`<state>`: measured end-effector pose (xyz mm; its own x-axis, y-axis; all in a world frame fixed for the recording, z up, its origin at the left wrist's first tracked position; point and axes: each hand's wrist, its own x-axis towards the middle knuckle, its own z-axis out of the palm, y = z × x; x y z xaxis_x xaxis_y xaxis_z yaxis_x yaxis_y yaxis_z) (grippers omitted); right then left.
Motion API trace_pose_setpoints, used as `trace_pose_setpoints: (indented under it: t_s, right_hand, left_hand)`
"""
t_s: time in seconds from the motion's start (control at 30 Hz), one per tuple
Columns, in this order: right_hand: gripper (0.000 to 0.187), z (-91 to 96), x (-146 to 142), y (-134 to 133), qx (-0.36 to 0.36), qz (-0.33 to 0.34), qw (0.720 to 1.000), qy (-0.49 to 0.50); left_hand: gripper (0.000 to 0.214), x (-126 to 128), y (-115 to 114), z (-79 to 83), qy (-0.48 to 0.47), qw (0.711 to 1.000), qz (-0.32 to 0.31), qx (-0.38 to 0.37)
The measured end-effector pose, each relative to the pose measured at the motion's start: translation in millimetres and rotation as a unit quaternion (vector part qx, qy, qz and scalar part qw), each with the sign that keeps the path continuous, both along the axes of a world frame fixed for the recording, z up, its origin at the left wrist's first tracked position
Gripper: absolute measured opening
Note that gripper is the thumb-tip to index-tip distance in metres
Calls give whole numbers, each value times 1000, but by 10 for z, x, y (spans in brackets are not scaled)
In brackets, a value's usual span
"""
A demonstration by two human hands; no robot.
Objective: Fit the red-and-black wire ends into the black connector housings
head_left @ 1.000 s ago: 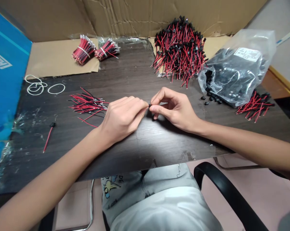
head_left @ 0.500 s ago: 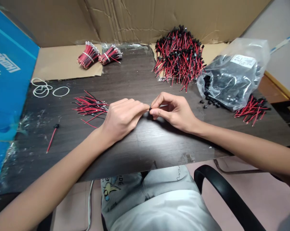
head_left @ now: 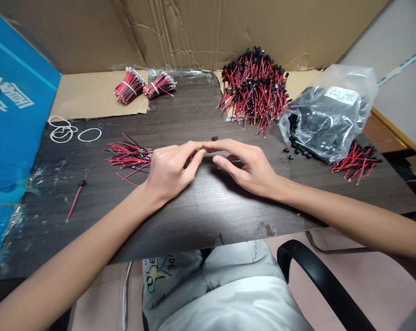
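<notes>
- Dark wood-grain table, w/ centre near edge left free, prob. for both hands.
- Far: brown cardboard wall, likely as backstop.
- Far right: clear plastic bag of black connector housings, mouth towards hands, prob. for easy reach.
- Far, right of centre: big heap of red/black leads, housings on, likely parked clear of hands.
- Centre: left hand, thumb & index tips close together; anything between, can't tell. Right hand, index tip touching left fingertips, thumb apart from index.
- Just left of left hand: loose red/black wires, partly hidden, prob. for short reach.
- Right, beside bag: smaller pile of leads.
- Far left: two banded wire bundles, likely tied to keep ends together.
- Left: white bands; nearer, single lead w/ housing.
- Just beyond right index: black housing; resting or held, can't tell.
</notes>
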<state>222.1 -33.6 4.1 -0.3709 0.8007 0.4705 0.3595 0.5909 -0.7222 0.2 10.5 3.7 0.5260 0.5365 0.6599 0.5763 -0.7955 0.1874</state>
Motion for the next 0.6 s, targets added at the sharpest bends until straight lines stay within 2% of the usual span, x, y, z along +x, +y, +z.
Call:
trace_pose_setpoints:
  t_s: [0.1,0.17,0.27,0.33,0.4,0.5,0.6]
  right_hand:
    - [34,45,46,48,21,-22,999,-10]
    - [34,105,146,128,38,-65,997,-24]
    - [27,222,433,318,85,-195,976,-47]
    - [23,286,683,467,120,-295,945,-72]
    - [22,315,927,604,128,-366,915,-113]
    - [22,293,1185,756,107,-409,886,-188]
    - [26,242,1276,828,84,-395,877,-262]
  left_hand:
    - [34,-5,1,-9,24,999,-5,-26]
    - [40,-17,6,3,36,999,-2,-35]
    - [37,-47,18,44,41,999,20,-30]
    - [34,-74,35,72,38,999,32,-22]
    - [32,-103,57,88,37,998,40,-18]
    - [31,-129,86,90,49,997,48,-21]
    - [30,-132,93,89,63,996,54,-34]
